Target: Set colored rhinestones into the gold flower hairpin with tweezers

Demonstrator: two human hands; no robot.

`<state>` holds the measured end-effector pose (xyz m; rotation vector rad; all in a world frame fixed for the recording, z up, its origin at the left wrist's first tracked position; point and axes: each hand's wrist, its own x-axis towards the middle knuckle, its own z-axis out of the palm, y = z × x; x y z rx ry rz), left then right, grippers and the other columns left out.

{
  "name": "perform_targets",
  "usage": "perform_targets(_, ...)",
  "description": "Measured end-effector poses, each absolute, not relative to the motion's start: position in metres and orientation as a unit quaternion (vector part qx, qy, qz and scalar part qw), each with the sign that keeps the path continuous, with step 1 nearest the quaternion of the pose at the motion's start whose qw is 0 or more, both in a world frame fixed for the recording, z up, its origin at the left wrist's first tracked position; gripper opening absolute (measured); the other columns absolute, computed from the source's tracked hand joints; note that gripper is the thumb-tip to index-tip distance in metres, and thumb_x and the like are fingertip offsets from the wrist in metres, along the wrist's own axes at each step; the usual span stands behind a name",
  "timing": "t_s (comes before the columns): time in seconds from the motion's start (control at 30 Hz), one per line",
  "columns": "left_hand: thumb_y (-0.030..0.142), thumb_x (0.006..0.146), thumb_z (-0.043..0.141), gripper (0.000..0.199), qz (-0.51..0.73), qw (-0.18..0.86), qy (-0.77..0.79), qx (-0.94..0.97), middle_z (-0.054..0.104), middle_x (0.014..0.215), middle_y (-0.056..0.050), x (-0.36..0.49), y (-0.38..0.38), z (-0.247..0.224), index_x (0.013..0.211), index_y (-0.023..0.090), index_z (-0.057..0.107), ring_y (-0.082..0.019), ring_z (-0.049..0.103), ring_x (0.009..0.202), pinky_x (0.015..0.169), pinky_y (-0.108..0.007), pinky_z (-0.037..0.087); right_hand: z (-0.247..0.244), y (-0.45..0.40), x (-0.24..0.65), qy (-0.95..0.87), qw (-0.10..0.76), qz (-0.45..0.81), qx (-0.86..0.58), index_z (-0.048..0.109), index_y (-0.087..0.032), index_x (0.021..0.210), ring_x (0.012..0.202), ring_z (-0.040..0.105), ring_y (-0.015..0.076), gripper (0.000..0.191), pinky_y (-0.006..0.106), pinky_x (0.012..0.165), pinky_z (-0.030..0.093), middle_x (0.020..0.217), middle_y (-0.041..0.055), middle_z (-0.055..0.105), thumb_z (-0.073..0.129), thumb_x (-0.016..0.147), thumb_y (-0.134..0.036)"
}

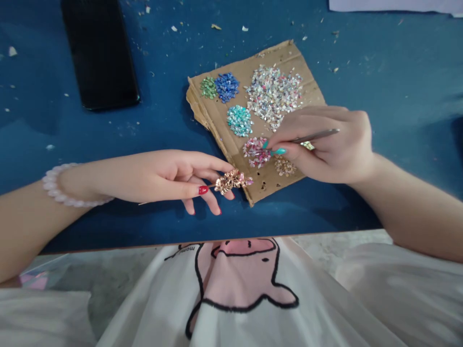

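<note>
My left hand (173, 178) pinches the thin stem of a gold flower-shaped ornament (227, 181), which has a few pink pieces at its right end. In my right hand (325, 144) is a slim metal tool (314, 137), likely tweezers, its tip in a pile of pink chips (256, 152). The pile lies on a cardboard sheet (235, 144). Also on the cardboard are green chips (209, 87), blue chips (227, 87), turquoise chips (239, 120), a large mixed pale pile (273, 94) and gold-beige chips (284, 165). My right hand partly hides a yellowish pile (307, 145).
A black phone (99, 53) lies at the upper left of the blue table (162, 120). Small scraps are scattered over the tabletop. A pale sheet (398, 5) is at the top right, and a dark object (457, 135) is cut off at the right edge.
</note>
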<state>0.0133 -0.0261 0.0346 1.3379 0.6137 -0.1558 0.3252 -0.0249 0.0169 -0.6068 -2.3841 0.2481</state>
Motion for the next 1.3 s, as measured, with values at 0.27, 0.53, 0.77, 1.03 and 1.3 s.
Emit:
perform_targets(0.27,0.036,0.111,0.058,0.066,-0.077,0.736,0.277,0.613,0.073,0.149,-0.017,0.0141,-0.0255,0.0349,0.173,0.026,0.037,-0.02,0.081,0.102,0.075,-0.021,0.065,0.0181,-0.0238,0.3271,-0.915,0.323,0.094,-0.224,0.067,-0.023,0.1,0.072,0.074,0.0156,0.017,0.03,0.066,0.056,0.082,0.0005,0.078,0.057,0.112,-0.029)
perform_targets(0.53,0.032,0.112,0.057,0.064,-0.075,0.736,0.28,0.611,0.072,0.149,-0.016,0.0139,-0.0256,0.0348,0.172,0.026,0.038,-0.02,0.082,0.104,0.075,-0.019,0.064,0.0195,-0.0236,0.3266,-0.916,0.32,0.077,-0.23,0.065,-0.024,0.098,0.071,0.072,0.0134,0.018,0.029,0.066,0.055,0.084,-0.0007,0.079,0.056,0.112,-0.029)
perform_targets(0.77,0.028,0.113,0.052,0.06,-0.06,0.745,0.278,0.603,0.064,0.161,-0.017,0.0119,-0.0273,0.033,0.172,0.027,0.038,-0.021,0.081,0.111,0.078,-0.02,0.066,0.0197,-0.0238,0.327,-0.91,0.315,0.112,-0.246,0.067,-0.025,0.1,0.076,0.077,0.0134,0.022,0.029,0.065,0.055,0.089,-0.0016,0.081,0.052,0.114,-0.033)
perform_targets(1.03,0.027,0.112,0.054,0.059,-0.048,0.75,0.296,0.59,0.067,0.155,-0.017,0.0156,-0.0276,0.0352,0.169,0.025,0.04,-0.02,0.08,0.109,0.072,-0.015,0.062,0.0181,-0.0244,0.3289,-0.909,0.285,0.123,-0.28,0.07,-0.027,0.1,0.079,0.079,0.0163,0.039,0.033,0.069,0.06,0.085,0.0004,0.079,0.041,0.116,-0.048)
perform_targets(1.3,0.027,0.11,0.055,0.066,-0.04,0.748,0.321,0.58,0.074,0.142,-0.014,0.0163,-0.0291,0.0353,0.173,0.028,0.036,-0.022,0.081,0.107,0.073,-0.019,0.064,0.0202,-0.0258,0.3276,-0.908,0.316,0.126,-0.245,0.068,-0.025,0.102,0.081,0.077,0.0144,0.021,0.029,0.07,0.059,0.093,0.0007,0.08,0.052,0.114,-0.033)
